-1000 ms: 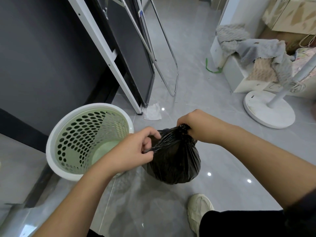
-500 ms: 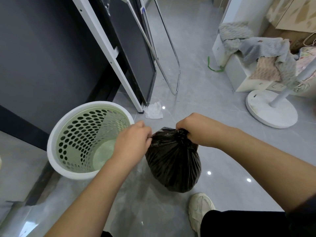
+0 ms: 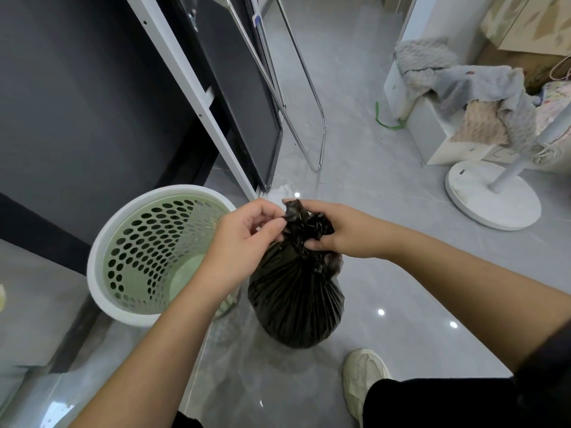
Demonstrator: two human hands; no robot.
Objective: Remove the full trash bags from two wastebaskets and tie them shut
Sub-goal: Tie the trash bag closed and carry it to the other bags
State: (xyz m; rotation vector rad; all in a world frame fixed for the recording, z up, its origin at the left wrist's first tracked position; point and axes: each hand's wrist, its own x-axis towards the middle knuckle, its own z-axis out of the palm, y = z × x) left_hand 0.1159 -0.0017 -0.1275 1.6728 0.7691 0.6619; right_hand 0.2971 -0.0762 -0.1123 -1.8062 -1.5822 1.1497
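Both hands [image 3: 287, 233] on black bag's [image 3: 296, 298] gathered neck

Black trash bag [image 3: 295, 299] gripped at gathered neck, beside wastebasket [image 3: 148, 257].
Left hand [image 3: 247, 239] pinches a bag end; right hand [image 3: 333, 231] clasps the bunched plastic.

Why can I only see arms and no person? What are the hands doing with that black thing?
The camera sits on the person's head and looks down, so you see mostly arms and one shoe. The black thing is a full trash bag. The right hand grips its bunched neck, and the left hand pinches a loose flap on top, to tie it shut. Beside it on the grey floor stands a green wastebasket with holes, no bag inside.
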